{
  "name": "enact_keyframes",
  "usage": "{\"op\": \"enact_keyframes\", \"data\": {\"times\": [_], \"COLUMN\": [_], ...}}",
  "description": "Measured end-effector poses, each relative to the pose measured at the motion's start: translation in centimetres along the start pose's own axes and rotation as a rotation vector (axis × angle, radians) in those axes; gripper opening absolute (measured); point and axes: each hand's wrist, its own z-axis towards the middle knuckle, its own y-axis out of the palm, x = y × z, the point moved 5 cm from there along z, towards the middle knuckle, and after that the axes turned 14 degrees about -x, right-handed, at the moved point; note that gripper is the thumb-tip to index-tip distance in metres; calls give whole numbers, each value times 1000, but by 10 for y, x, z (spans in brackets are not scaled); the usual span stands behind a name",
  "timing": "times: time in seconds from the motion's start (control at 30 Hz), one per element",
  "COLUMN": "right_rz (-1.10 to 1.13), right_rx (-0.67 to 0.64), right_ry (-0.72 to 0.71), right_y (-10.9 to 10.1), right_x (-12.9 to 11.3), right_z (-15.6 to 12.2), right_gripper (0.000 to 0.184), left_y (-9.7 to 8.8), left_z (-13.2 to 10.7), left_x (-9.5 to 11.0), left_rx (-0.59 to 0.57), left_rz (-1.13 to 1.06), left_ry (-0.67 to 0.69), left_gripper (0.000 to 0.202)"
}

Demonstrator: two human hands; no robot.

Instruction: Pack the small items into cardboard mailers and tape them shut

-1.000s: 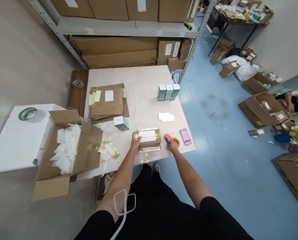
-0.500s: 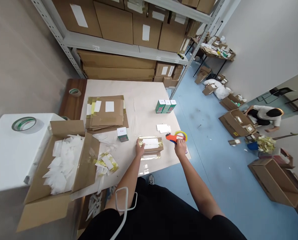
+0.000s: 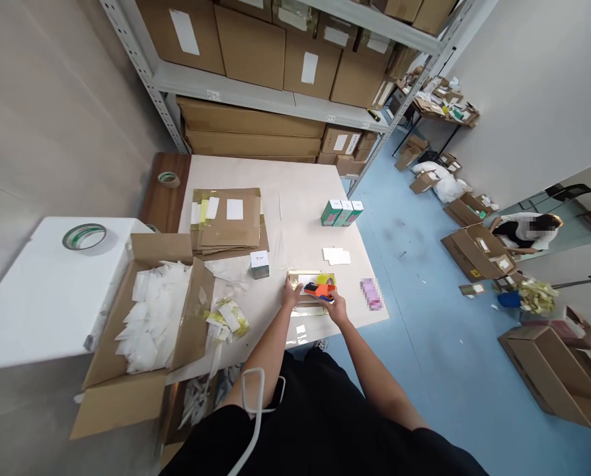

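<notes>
My left hand (image 3: 290, 293) grips the left end of a small cardboard box (image 3: 306, 301) near the front edge of the table. Clear yellowish tape shows along the box's edges, and a white label is partly hidden on its top. With my right hand (image 3: 338, 309) I hold an orange and blue tape dispenser (image 3: 319, 290), its yellow tape roll over the right part of the box top. Whether the tape touches the box I cannot make out. White paper cards (image 3: 336, 256) lie beyond the box, and a green and white carton (image 3: 259, 264) stands to its left.
Flattened cardboard (image 3: 231, 221) is stacked at the table's left. Three small cartons (image 3: 342, 213) stand at the back right. An open box of white packets (image 3: 144, 406) sits to the left. Behind rises a loaded shelf (image 3: 275, 102). Another person (image 3: 526, 231) works among boxes at far right.
My right hand has brought the tape dispenser leftward from the table's right edge to above the box. My left hand stays on the box. The view has shifted slightly.
</notes>
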Motion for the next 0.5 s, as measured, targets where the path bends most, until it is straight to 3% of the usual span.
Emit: {"op": "enact_keyframes", "data": {"times": [0.13, 0.23, 0.3, 0.37, 0.43, 0.5], "right_rz": [53, 84, 118, 153, 176, 187], "right_rx": [-50, -105, -127, -140, -153, -168], "right_ry": [5, -13, -19, -22, -25, -33], "right_y": [-2, -8, -11, -13, -14, -15], "right_x": [10, 13, 16, 20, 22, 23], "right_z": [-1, 0, 0, 0, 0, 1], "right_gripper": [34, 34, 34, 35, 34, 33], "left_y": [-16, -33, -37, -29, -16, -7], "left_z": [-10, -30, -41, -42, -38, -33], "left_x": [6, 25, 40, 55, 70, 83], "left_rx": [42, 249, 304, 172, -21, -136], "left_rz": [49, 160, 150, 67, -10, -42], "left_ry": [-95, -44, 6, 55, 93, 97], "left_gripper": [80, 69, 50, 42, 44, 49]}}
